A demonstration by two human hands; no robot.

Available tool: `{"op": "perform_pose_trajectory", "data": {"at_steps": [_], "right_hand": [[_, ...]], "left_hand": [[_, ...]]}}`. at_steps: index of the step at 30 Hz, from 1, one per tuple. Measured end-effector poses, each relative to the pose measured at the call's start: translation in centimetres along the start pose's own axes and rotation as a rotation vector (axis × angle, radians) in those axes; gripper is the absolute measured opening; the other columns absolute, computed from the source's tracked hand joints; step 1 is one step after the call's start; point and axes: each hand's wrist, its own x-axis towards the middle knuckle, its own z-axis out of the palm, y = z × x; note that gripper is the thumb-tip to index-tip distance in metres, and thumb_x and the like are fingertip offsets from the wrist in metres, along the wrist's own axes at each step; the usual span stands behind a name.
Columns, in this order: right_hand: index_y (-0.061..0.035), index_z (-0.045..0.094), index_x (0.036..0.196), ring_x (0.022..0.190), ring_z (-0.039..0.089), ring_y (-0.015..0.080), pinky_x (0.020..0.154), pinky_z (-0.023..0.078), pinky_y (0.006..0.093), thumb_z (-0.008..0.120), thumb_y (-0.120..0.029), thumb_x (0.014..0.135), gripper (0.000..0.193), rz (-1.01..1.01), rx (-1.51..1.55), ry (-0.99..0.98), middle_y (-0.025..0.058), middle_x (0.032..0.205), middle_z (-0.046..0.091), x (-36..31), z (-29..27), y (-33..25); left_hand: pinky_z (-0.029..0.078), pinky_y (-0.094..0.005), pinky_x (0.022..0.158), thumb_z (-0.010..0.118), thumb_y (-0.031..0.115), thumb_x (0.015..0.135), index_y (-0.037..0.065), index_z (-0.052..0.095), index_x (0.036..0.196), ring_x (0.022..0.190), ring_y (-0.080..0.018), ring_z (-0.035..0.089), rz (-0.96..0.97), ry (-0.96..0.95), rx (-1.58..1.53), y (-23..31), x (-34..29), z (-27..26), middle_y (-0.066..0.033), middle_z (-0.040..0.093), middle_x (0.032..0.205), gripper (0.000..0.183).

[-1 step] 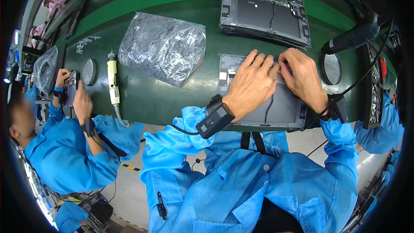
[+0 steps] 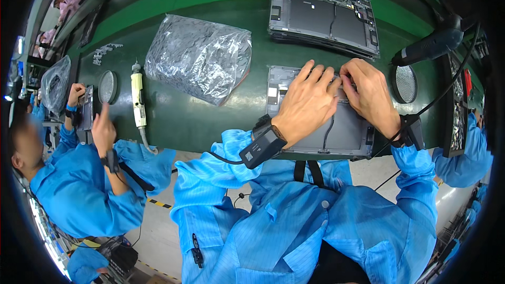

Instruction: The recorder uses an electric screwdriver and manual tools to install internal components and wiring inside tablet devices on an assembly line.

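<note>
An opened laptop base [image 2: 350, 135], grey with a black battery and a dark cable, lies flat at the near edge of the bench in front of me. My left hand [image 2: 310, 100] rests over its left and middle part, fingers stretched out toward the far edge. Close beside those fingertips, my right hand [image 2: 368, 92] bends over the base's far side with thumb and fingers pinched together. Whatever is between them is hidden or too small to name. Both hands cover much of the base's inner parts.
Beyond the base stands a stack of similar laptop bases [image 2: 310, 16]. Left are a clear plastic bag of dark parts [image 2: 200, 58], an electric screwdriver [image 2: 138, 100] and a round dish [image 2: 107, 88]. Right are another dish [image 2: 405, 84], a dark tubular device [image 2: 431, 44] and its cable. A co-worker [image 2: 89, 189] sits left.
The co-worker's nearer hand has shifted slightly toward the bench's near edge. My own hands and the laptop base show no visible movement.
</note>
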Motion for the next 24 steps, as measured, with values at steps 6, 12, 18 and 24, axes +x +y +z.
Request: {"op": "perform_pose_trajectory", "data": {"at_steps": [6,12,18,24], "right_hand": [[0.0016,0.068,0.098,0.089,0.069,0.0409,0.076,0.055,0.0495,0.072,0.003,0.088,0.012,-0.038,-0.057,-0.027,0.0163,0.093,0.069,0.6,-0.5,-0.4],[0.0035,0.073,0.107,0.093,0.072,0.0396,0.079,0.058,0.0447,0.073,0.006,0.090,0.017,0.112,0.221,0.195,0.0183,0.098,0.073,-1.7,0.0,1.0],[0.0024,0.074,0.107,0.091,0.072,0.0373,0.078,0.057,0.0429,0.075,0.005,0.090,0.017,0.062,0.215,0.194,0.0175,0.098,0.073,-1.7,0.0,1.3],[0.0023,0.072,0.101,0.088,0.070,0.0382,0.076,0.056,0.0434,0.076,0.005,0.088,0.013,-0.002,0.243,0.182,0.0160,0.096,0.072,-1.2,0.5,1.4]], "left_hand": [[0.042,-0.0528,0.123,0.075,0.021,0.094,-0.001,0.074,0.130,0.126,-0.0351,0.063,0.009,-0.009,0.006,0.2,0.2,0.0,-0.0190,0.068,0.133,0.042],[0.042,-0.0538,0.122,0.075,0.021,0.094,-0.001,0.073,0.130,0.126,-0.0367,0.063,-0.003,-0.047,-0.006,0.3,0.3,-0.3,-0.0202,0.067,0.132,0.042],[0.044,-0.0537,0.120,0.075,0.020,0.094,-0.001,0.073,0.129,0.127,-0.0378,0.064,-0.002,-0.048,0.026,0.6,0.6,-0.3,-0.0209,0.068,0.132,0.041],[0.044,-0.0538,0.120,0.075,0.020,0.094,-0.001,0.073,0.129,0.126,-0.0380,0.064,-0.003,-0.042,-0.001,0.6,0.6,-0.4,-0.0209,0.068,0.132,0.041]]}}
